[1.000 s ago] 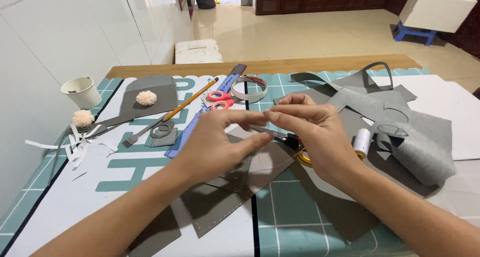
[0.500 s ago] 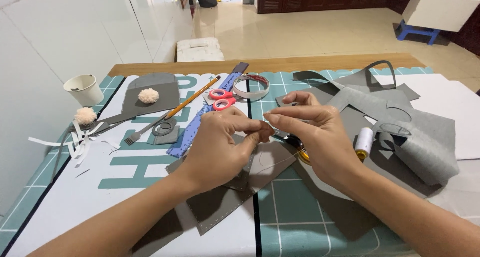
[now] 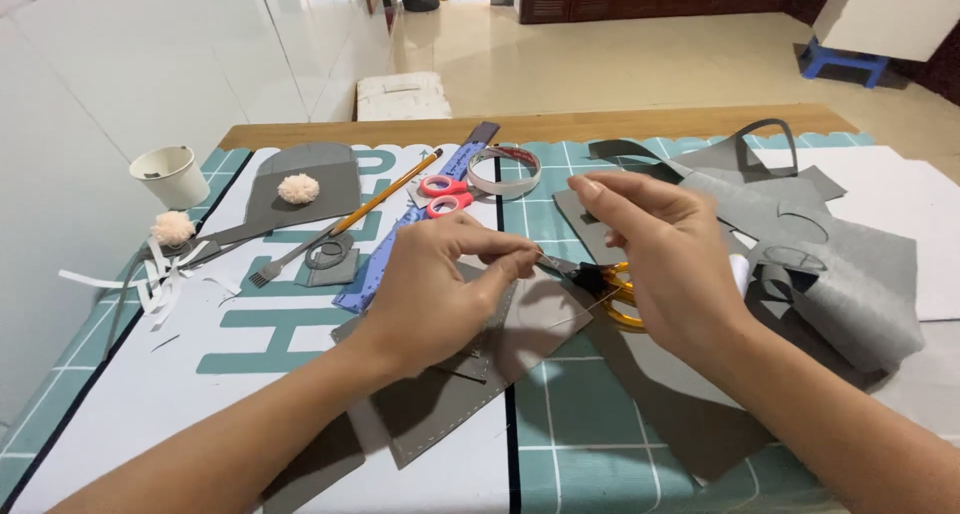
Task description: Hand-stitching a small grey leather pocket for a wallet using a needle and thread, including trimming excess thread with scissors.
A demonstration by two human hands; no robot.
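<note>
- A grey felt piece lies flat on the table, under and just in front of the two hands, partly over the seam between the white mat and the teal grid mat.
- The left hand hovers over that felt with thumb and forefinger pinched together at the tip; whatever they grip is too thin to make out.
- The right hand is raised just beside it, fingers curled loosely, forefinger stretched forward; whether it grips anything I cannot tell.
- Yellow-handled scissors lie between and below the hands, on the felt.
- Further out: pink-handled scissors, a tape ring, a blue ruler, a pencil, a small fork.
- More grey felt offcuts pile up to the right; a paper cup and two pompoms sit to the left.
- The teal grid mat covers a wooden table beside a white wall; beyond it, a tan tiled floor and a blue stool.
</note>
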